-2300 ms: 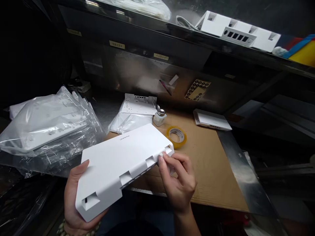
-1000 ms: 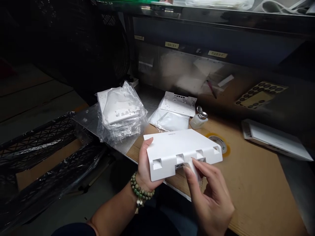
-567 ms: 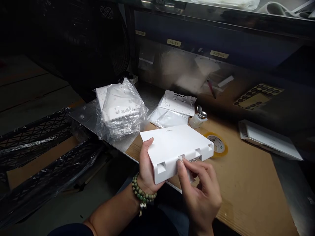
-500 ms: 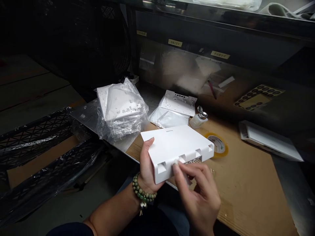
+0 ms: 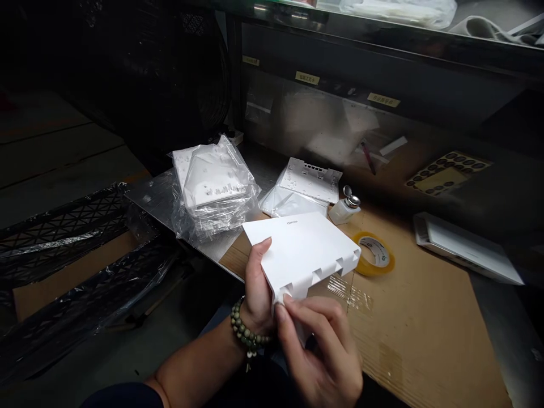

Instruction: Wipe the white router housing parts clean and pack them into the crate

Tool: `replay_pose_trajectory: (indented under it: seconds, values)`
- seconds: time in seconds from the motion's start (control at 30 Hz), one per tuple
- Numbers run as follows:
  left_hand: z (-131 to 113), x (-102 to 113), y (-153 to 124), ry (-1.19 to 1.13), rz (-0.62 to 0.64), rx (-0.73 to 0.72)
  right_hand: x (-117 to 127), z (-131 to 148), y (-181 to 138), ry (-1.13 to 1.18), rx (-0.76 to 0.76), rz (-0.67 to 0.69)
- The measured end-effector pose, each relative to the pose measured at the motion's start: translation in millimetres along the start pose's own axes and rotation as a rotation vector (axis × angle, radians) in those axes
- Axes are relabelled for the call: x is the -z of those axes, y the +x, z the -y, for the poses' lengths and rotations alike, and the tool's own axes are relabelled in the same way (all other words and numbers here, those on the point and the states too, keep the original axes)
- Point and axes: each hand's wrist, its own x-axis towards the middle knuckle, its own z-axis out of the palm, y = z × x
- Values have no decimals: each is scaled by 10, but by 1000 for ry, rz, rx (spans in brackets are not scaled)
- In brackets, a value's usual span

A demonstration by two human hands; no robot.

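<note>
I have the white router housing (image 5: pixel 300 249) lifted just above the near-left corner of the cardboard sheet (image 5: pixel 416 317) that covers the desk (image 5: pixel 501 317), its flat top up and its notched edge toward me. My left hand (image 5: pixel 258 292) is wrapped around the housing's near-left end, thumb pressed on the top face, so that grip is closed on the housing. My right hand (image 5: pixel 321 351) has thumb and forefinger pinched together at the nearest notch of that same edge; whether a small bit of film or a cloth sits between the fingertips I cannot tell. I judge the step in hand to be working along the notched edge, now at its last corner on the left. The next move, as I read it, calls for a steady hold with the left while the right finishes at that corner without tilting the housing. Just beyond the housing lie a yellow tape roll (image 5: pixel 376 255), a small dispenser bottle (image 5: pixel 345 208), a white backplate (image 5: pixel 310 179) resting on a clear bag, and to the left a bagged stack of plates (image 5: pixel 215 190). Another white unit (image 5: pixel 467 249) lies far right.
</note>
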Motion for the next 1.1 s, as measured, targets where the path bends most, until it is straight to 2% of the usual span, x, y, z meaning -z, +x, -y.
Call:
replay_pose_trajectory:
  seconds: [0.17, 0.23, 0.33, 0.43, 0.5, 0.57, 0.7, 0.77, 0.87, 1.1]
  values:
    - [-71, 82, 43, 21, 65, 33, 184, 100, -11, 118, -110, 139]
    - [-156, 148, 87, 57, 105, 47, 367, 68, -21, 91, -155, 76]
    - [-309, 250, 134, 111, 166, 99, 688, -124, -22, -20, -248, -266]
    - [-431, 345, 151, 133, 180, 148, 948, -384, -3, 6, -405, -661]
    - [-476, 418, 166, 153, 198, 175, 1058, -518, 6, 67, -465, -767]
    - [-491, 501, 198, 193, 305, 215, 1116, -599, -2, 134, -498, -745]
    - [-448, 618, 272, 221, 630, 317, 1118, -669, -74, 265, -608, -624]
    - [-408, 617, 285, 196, 711, 343, 1095, -693, -121, 297, -678, -594]
    - [-351, 565, 271, 208, 745, 360, 1074, -721, -172, 302, -754, -578]
    - [-275, 528, 263, 253, 743, 374, 1120, -797, -173, 333, -811, -621]
